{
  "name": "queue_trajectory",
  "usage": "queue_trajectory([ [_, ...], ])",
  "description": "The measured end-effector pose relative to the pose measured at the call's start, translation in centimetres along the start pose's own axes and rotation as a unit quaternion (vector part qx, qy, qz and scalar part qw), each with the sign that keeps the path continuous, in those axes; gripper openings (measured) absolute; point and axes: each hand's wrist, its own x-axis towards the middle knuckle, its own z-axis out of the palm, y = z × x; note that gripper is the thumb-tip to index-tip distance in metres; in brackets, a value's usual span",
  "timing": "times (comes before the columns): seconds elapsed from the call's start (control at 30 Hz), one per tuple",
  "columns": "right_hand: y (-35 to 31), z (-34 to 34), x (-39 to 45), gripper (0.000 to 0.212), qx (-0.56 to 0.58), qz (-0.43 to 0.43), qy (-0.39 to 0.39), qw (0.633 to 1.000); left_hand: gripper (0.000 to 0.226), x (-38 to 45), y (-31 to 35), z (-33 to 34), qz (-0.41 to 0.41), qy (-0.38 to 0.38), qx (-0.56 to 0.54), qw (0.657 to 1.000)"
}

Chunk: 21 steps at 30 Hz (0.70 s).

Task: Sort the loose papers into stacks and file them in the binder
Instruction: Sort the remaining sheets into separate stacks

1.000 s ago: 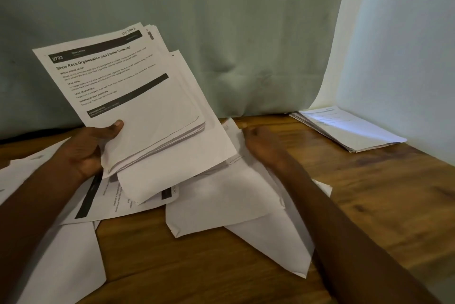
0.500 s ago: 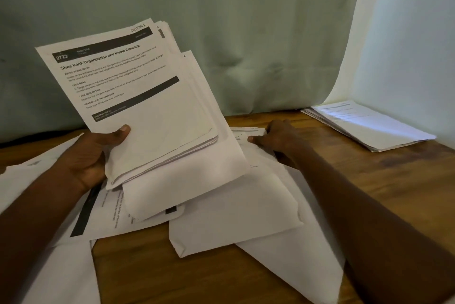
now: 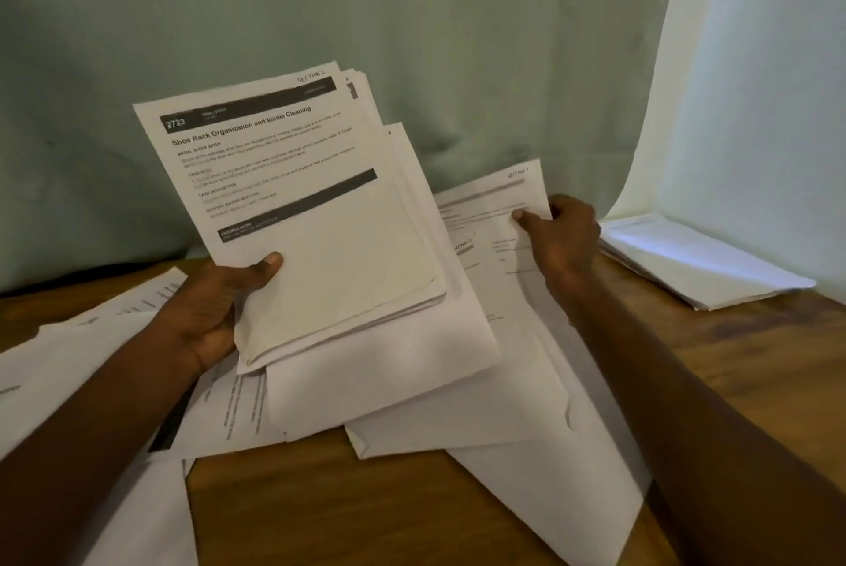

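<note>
Across the bench (image 3: 755, 382) the biggest change is at the loose papers (image 3: 458, 405): a second ago they all lay flat in an overlapping spread, and now one sheet (image 3: 492, 199) has its far corner peeled up off that spread, tilted toward the green cloth (image 3: 412, 16) behind. The right hand (image 3: 565, 235) did this. A second ago it was only a blur over the middle of the spread, half a second ago it was resting on the far edge of a page, and now its grip is narrow, thumb and fingers pinching the sheet's upper right corner. I judge this sheet is being picked for sorting, to go either on the held bundle or on the far pile.

The left hand (image 3: 215, 313) has kept its grip on the held stack (image 3: 311, 217), thumb on the front page, fingers hidden behind; the stack sits higher and more central in view than before, which may be mostly the head camera shifting. Its top page reads "Shoe Rack Organization and Insole Cleaning"

The finished pile (image 3: 686, 263) at the far right of the bench, against the white sheet, looks unchanged. No binder is in view, so filing is well off; many pages lie unsorted under both arms
</note>
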Motion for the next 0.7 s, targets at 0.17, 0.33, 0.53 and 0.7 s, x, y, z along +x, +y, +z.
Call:
queue_trajectory([
  [0.17,-5.1,-2.1,-1.0,0.014,0.071,-0.138,0.143,0.978,0.046,-0.6,1.0,0.4,0.034,0.004,-0.035,0.999],
  [0.33,-10.5,-3.7,-0.9,0.019,0.186,-0.226,0.227,0.929,0.046,-0.8,2.7,1.1,0.072,0.003,-0.063,0.995],
  [0.53,-15.9,-2.9,-0.6,0.013,0.297,-0.159,0.183,0.924,0.051,-0.9,4.6,0.8,0.076,-0.017,-0.086,0.993],
  [0.7,-14.9,-1.2,-2.2,0.018,0.332,-0.1,0.064,0.936,0.06,-0.3,4.9,-0.2,0.067,-0.025,-0.089,0.993],
])
